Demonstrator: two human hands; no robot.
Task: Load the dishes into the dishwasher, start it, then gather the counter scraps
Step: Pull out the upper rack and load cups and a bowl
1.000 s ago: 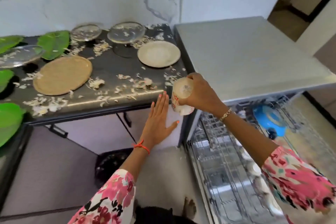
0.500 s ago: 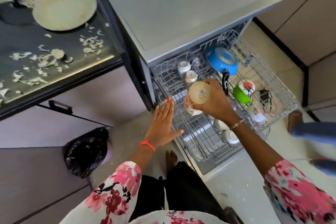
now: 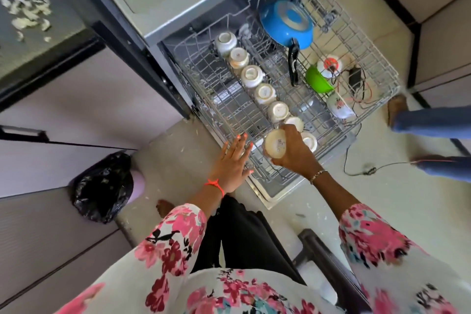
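My right hand (image 3: 293,153) grips a white cup (image 3: 274,145) upside down over the near end of the pulled-out dishwasher rack (image 3: 219,107). A row of several white cups (image 3: 265,93) stands upside down along the rack's middle. My left hand (image 3: 232,163) hovers flat with straight fingers beside the rack's near left corner, holding nothing. A blue pot (image 3: 286,23), a green bowl (image 3: 317,83) and a flowered cup (image 3: 337,106) sit on the rack's right side. White scraps (image 3: 28,11) lie on the dark counter at top left.
A black bin bag (image 3: 103,187) sits on the floor at the left by the cabinets. Another person's legs in jeans (image 3: 433,122) stand at the right. A black cable (image 3: 356,166) trails over the floor by the open dishwasher door (image 3: 275,191).
My view swung from the counter down to the rack. The right hand carried the cup from the counter edge to the near end of the rack; the left hand followed alongside.
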